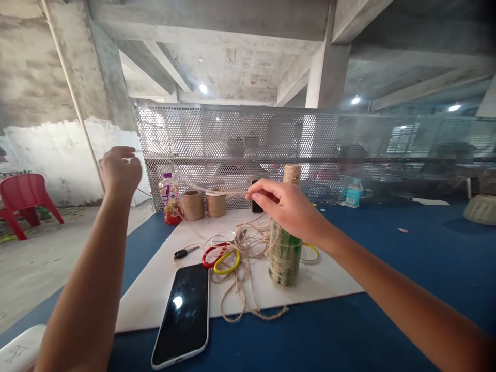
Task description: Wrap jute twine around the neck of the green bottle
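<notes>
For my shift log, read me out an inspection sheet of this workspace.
Surface: white board on a blue table.
Job's things: green bottle partly wrapped in twine, loose heap of jute twine, two twine spools.
Clutter: smartphone, car key, red bangle, yellow bangle, juice bottle.
Hands: right hand pinches a twine strand; left hand raised, nothing visible in it.
Cables: nothing seen.
Surroundings: perforated metal screen, red plastic chair.
</notes>
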`<act>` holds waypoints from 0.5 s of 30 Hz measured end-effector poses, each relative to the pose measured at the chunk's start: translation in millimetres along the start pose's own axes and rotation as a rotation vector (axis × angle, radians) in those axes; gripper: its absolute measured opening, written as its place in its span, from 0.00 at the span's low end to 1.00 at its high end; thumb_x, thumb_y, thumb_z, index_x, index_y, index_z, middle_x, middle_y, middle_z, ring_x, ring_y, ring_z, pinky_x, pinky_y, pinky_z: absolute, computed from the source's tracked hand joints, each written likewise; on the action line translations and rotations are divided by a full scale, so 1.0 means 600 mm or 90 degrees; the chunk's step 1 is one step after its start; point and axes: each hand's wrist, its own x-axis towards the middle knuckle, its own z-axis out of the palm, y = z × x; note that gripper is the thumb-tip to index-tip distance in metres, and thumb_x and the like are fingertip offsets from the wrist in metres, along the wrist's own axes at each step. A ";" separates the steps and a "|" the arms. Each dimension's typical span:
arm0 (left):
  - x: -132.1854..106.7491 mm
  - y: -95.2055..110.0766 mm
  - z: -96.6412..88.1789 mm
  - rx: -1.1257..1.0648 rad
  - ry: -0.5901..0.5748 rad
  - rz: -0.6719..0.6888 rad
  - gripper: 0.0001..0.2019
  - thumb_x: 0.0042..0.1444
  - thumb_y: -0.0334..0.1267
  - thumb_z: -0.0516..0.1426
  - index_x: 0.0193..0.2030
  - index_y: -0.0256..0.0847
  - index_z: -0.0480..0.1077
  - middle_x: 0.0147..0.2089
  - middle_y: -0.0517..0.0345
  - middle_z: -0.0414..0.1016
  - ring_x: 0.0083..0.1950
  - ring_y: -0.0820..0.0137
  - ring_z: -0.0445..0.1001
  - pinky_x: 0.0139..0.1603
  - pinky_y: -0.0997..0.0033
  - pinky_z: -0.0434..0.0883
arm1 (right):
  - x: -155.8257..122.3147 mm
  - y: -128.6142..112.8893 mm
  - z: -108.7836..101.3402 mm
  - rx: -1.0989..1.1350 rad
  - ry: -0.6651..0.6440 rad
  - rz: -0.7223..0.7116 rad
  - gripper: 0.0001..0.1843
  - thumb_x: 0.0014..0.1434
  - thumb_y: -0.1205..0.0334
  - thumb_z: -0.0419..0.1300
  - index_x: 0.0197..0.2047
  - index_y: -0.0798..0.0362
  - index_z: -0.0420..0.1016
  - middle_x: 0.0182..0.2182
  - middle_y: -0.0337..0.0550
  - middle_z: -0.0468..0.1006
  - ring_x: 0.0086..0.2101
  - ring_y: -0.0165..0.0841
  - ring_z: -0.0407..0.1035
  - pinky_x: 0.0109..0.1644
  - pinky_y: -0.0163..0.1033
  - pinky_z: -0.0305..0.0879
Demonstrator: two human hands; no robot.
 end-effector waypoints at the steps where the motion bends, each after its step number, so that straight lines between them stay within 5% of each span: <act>1: -0.005 0.018 0.008 0.013 -0.006 -0.005 0.04 0.54 0.32 0.51 0.36 0.39 0.59 0.27 0.63 0.63 0.31 0.74 0.57 0.33 0.71 0.58 | 0.005 0.000 0.004 -0.008 0.006 -0.005 0.11 0.64 0.60 0.51 0.39 0.53 0.74 0.27 0.38 0.72 0.22 0.24 0.56 0.26 0.35 0.51; 3: -0.021 0.070 0.029 0.020 -0.047 -0.007 0.08 0.54 0.34 0.53 0.41 0.36 0.66 0.37 0.56 0.71 0.38 0.71 0.64 0.40 0.68 0.63 | 0.019 -0.001 0.013 -0.020 0.022 -0.017 0.11 0.64 0.61 0.51 0.38 0.53 0.74 0.24 0.36 0.70 0.22 0.25 0.57 0.28 0.35 0.52; 6: -0.057 0.160 0.065 -0.057 -0.416 0.065 0.18 0.63 0.45 0.47 0.55 0.39 0.66 0.44 0.53 0.76 0.44 0.69 0.72 0.44 0.68 0.68 | 0.041 0.000 0.025 -0.033 0.044 -0.024 0.10 0.64 0.61 0.51 0.37 0.52 0.73 0.22 0.35 0.67 0.23 0.25 0.57 0.30 0.35 0.53; 8: -0.076 0.200 0.081 -0.038 -0.537 0.114 0.18 0.64 0.45 0.47 0.57 0.41 0.65 0.35 0.57 0.76 0.37 0.71 0.73 0.36 0.72 0.67 | 0.051 0.003 0.028 -0.038 0.051 -0.020 0.10 0.64 0.60 0.51 0.36 0.53 0.72 0.23 0.35 0.67 0.23 0.25 0.57 0.30 0.35 0.52; 11: -0.077 0.200 0.083 0.105 -0.483 0.124 0.14 0.61 0.42 0.48 0.40 0.40 0.73 0.21 0.63 0.66 0.24 0.76 0.64 0.25 0.75 0.60 | 0.053 0.009 0.027 -0.042 0.038 -0.015 0.10 0.63 0.59 0.52 0.35 0.53 0.71 0.23 0.35 0.67 0.23 0.25 0.57 0.30 0.35 0.52; 13: -0.058 0.164 0.069 0.177 -0.453 0.121 0.13 0.59 0.40 0.48 0.33 0.41 0.74 0.19 0.64 0.64 0.22 0.77 0.62 0.25 0.74 0.59 | 0.049 0.013 0.023 -0.048 0.025 -0.008 0.11 0.63 0.58 0.53 0.33 0.53 0.71 0.22 0.35 0.66 0.23 0.25 0.57 0.29 0.36 0.52; 15: -0.030 0.112 0.048 0.134 -0.348 0.072 0.11 0.57 0.40 0.49 0.31 0.41 0.71 0.17 0.64 0.63 0.20 0.76 0.61 0.24 0.72 0.58 | 0.044 0.016 0.020 -0.055 0.011 0.000 0.12 0.63 0.58 0.52 0.32 0.53 0.71 0.20 0.34 0.65 0.22 0.25 0.56 0.29 0.36 0.51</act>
